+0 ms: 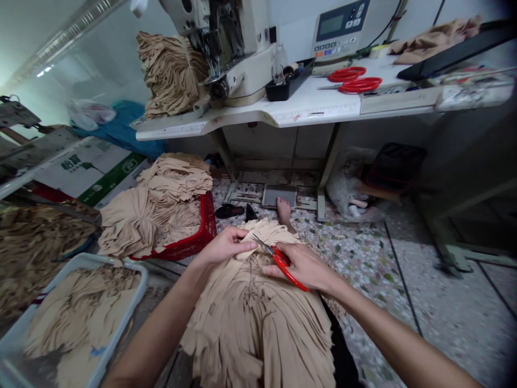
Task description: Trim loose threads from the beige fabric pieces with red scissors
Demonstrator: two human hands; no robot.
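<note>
A large bundle of beige fabric pieces [262, 318] lies over my lap, gathered along its middle. My left hand [228, 246] pinches a fold of this fabric at the bundle's far end, thumb pointing right. In my right hand [301, 264] is a pair of red-handled scissors [288, 272], with the fingers around the handles. The metal blades point up and left, their tips close to my left thumb and over the fabric. Whether the blades are touching the cloth I cannot tell.
Ahead stands a white sewing table [242, 121] with a sewing machine [246, 70], a fabric stack [172, 73], a control panel [339, 29] and more red-handled scissors [359, 85]. To the left are a red basket [205, 218] and a pale plastic bin [139, 291], both holding beige fabric.
</note>
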